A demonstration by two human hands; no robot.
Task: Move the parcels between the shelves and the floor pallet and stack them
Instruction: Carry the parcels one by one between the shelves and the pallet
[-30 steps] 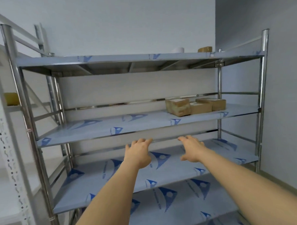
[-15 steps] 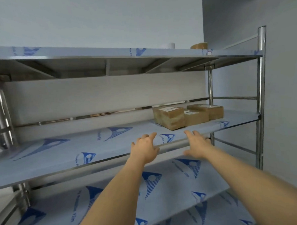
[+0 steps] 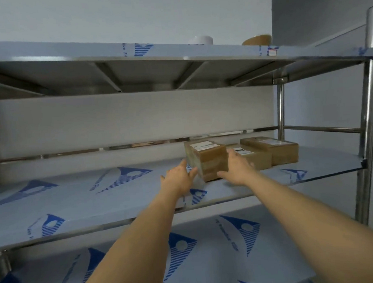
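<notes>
Three brown cardboard parcels with white labels sit on the right part of the middle shelf (image 3: 81, 201). The nearest parcel (image 3: 210, 159) is the tallest. A lower parcel (image 3: 256, 157) lies right of it and a third parcel (image 3: 273, 148) stands at the far right. My left hand (image 3: 178, 178) reaches the near parcel's left side with straight fingers touching it. My right hand (image 3: 236, 169) lies flat against its right side, thumb low at the front. Both hands bracket the parcel; it stands on the shelf.
The steel rack has a top shelf (image 3: 177, 54) carrying a white tape roll (image 3: 200, 40) and a brown tape roll (image 3: 257, 39). A lower shelf (image 3: 207, 247) lies beneath my arms. An upright post (image 3: 370, 112) stands on the right, with a grey wall behind.
Both hands have moved forward and up from below the middle shelf's front edge to the sides of the nearest parcel. The view has closed in on the rack's right part.
</notes>
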